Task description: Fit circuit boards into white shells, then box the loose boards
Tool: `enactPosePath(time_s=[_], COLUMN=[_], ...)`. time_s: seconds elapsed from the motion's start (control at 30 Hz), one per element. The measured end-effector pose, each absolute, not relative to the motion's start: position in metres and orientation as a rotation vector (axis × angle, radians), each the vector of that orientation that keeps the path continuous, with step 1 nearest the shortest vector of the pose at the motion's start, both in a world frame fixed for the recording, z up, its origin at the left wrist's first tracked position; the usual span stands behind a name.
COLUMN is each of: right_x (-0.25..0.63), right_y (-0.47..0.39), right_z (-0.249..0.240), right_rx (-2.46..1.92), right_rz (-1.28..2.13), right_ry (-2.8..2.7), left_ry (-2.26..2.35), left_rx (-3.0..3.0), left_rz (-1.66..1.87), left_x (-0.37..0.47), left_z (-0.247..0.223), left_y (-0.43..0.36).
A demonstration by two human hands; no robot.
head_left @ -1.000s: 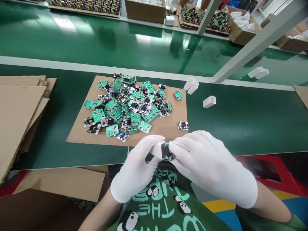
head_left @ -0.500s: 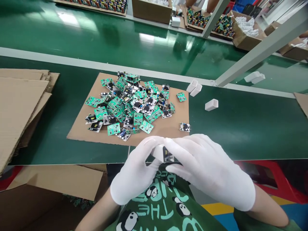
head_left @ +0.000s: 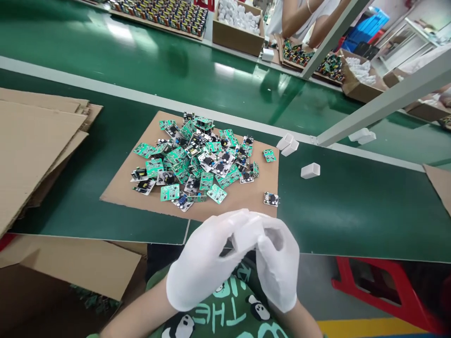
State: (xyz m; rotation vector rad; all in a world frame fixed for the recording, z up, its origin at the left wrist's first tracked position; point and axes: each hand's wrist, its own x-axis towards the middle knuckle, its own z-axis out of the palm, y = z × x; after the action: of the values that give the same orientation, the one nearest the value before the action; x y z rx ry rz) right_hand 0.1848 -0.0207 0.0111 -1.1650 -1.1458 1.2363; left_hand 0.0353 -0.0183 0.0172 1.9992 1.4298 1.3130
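Observation:
Both hands wear white gloves and meet near the table's front edge. My left hand (head_left: pixel 207 256) is closed round a small white plastic case (head_left: pixel 246 235). Fingers of my right hand (head_left: pixel 278 256) press on the same case from the other side. No circuit board shows at the case now. Beyond the hands, a heap of green and white circuit boards (head_left: pixel 181 164) lies on a cardboard sheet (head_left: pixel 243 202). One board (head_left: pixel 271 199) lies apart at the sheet's right edge, another (head_left: pixel 269 155) farther back. A single white case (head_left: pixel 310 171) rests right of the sheet.
Two white cases (head_left: pixel 288 144) lie by the pale rail. Flat cardboard (head_left: pixel 38 136) is stacked at left, above an open carton (head_left: pixel 81 263). A grey post (head_left: pixel 380 101) slants across the right. Across the green belt (head_left: pixel 158 70) are boxes, board trays and another person's arms.
The board seen in the case's opening is out of sight. My right hand has turned more upright and its wrist has swung inward. The view has shifted, and a person's arms show at the back.

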Motion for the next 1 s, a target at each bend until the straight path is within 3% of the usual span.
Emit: enactPosePath(time_s=[0.2, 1.0], right_x=[0.177, 0.176], right_y=[-0.019, -0.016], right_z=[0.008, 0.012], right_rx=[-1.027, -1.097], right_rz=[1.705, 1.747], right_ry=[-0.706, -0.783], left_ry=[1.34, 1.519], left_rx=[2.059, 1.988], left_rz=[1.366, 1.211], left_x=[0.042, 0.045], left_z=[0.028, 0.037], left_y=[-0.006, -0.003])
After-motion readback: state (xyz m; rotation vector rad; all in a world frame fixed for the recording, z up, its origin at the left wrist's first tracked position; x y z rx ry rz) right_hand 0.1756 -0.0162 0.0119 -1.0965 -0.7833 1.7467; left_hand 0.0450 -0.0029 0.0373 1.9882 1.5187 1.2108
